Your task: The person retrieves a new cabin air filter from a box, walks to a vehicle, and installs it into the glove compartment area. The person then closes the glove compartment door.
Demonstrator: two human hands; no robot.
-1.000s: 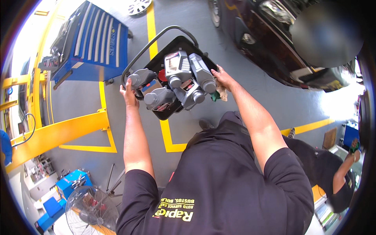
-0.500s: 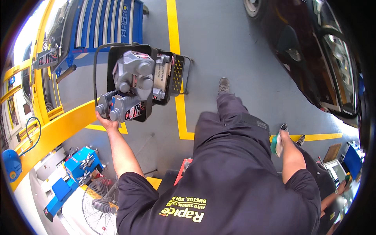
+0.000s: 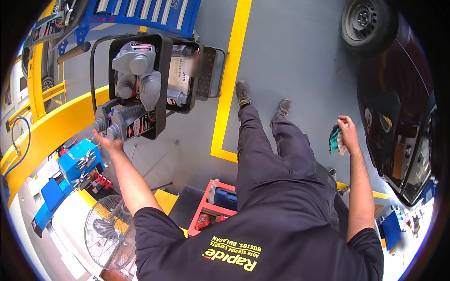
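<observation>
My left hand (image 3: 110, 143) is at the lower edge of a black wheeled cart (image 3: 163, 89), its fingers apart. It is against or just beside the caps of two grey plastic bottles (image 3: 129, 124); the ends of some fingers are hidden. More grey bottles (image 3: 136, 59) with large round caps lie piled in the cart's upper tray. Behind them a lower tray holds a pale filter box (image 3: 176, 75) and another grey bottle (image 3: 177, 98). At my right side, clear of the car, my right hand (image 3: 348, 133) pinches a crumpled green and whitish cloth (image 3: 334, 140).
A dark car (image 3: 398, 79) stands along the right. Beyond the cart is a blue tool cabinet (image 3: 145, 16). A yellow lift beam (image 3: 61, 126) crosses at left, above a caged fan (image 3: 110, 229). A red tool tray (image 3: 206, 206) sits by my left hip. Yellow floor lines (image 3: 229, 93) run ahead.
I have stepped, and both shoes now show ahead. The cart sits a little farther left of the yellow line, my left hand still beside it. My right hand has swung forward with the cloth.
</observation>
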